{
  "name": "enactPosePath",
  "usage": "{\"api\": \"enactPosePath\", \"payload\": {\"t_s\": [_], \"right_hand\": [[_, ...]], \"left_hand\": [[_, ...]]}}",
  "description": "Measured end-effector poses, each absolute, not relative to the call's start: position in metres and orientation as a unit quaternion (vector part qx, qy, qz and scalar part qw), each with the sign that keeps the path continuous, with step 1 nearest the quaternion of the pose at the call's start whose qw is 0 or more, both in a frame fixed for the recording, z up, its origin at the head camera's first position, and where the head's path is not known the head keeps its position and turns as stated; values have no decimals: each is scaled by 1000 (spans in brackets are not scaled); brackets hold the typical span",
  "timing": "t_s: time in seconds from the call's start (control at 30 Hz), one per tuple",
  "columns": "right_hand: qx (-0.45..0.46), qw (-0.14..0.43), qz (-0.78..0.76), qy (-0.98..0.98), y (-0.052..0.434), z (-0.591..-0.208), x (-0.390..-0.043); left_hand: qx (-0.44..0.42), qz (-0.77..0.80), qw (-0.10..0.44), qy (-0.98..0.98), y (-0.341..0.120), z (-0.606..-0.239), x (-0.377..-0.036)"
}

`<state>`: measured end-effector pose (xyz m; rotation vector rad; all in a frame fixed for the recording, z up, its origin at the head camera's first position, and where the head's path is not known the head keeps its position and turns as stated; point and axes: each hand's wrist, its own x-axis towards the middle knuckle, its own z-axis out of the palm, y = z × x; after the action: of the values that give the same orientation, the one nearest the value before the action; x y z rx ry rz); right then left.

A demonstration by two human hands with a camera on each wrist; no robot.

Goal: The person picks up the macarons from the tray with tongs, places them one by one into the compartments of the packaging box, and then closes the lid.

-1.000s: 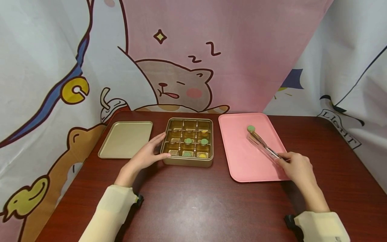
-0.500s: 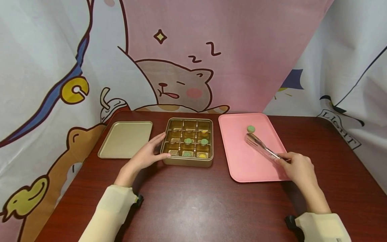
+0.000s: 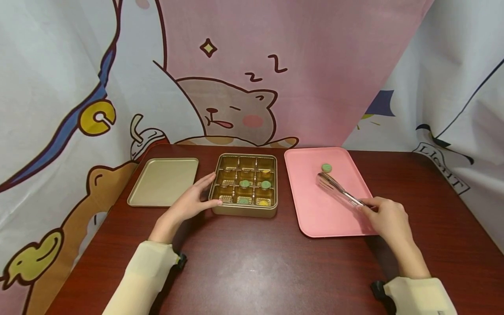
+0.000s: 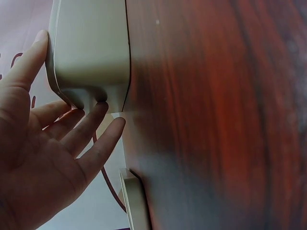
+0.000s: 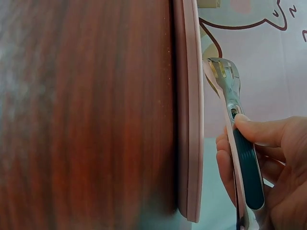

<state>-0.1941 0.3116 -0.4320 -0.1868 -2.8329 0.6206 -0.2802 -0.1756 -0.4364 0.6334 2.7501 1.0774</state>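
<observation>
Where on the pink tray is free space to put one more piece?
The pink tray is bare at its near left part and along its left edge. Crowded: the far middle, where the green piece lies, and the diagonal under the tongs held by the right hand.

Gold lid (image 3: 163, 181) flat on dark red table (image 3: 252, 262); cartoon backdrop (image 3: 236, 87) behind.

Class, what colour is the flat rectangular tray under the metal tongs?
Pink tray, clearest in the head view.
</observation>
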Motion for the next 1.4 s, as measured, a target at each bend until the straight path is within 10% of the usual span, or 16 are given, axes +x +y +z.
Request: {"api": "enactPosePath", "payload": {"t_s": [1.4], "right_hand": [[-10,174,231,-957,282,-415,-208]], "left_hand": [[218,354,55,908,-178,-438,-281]]}}
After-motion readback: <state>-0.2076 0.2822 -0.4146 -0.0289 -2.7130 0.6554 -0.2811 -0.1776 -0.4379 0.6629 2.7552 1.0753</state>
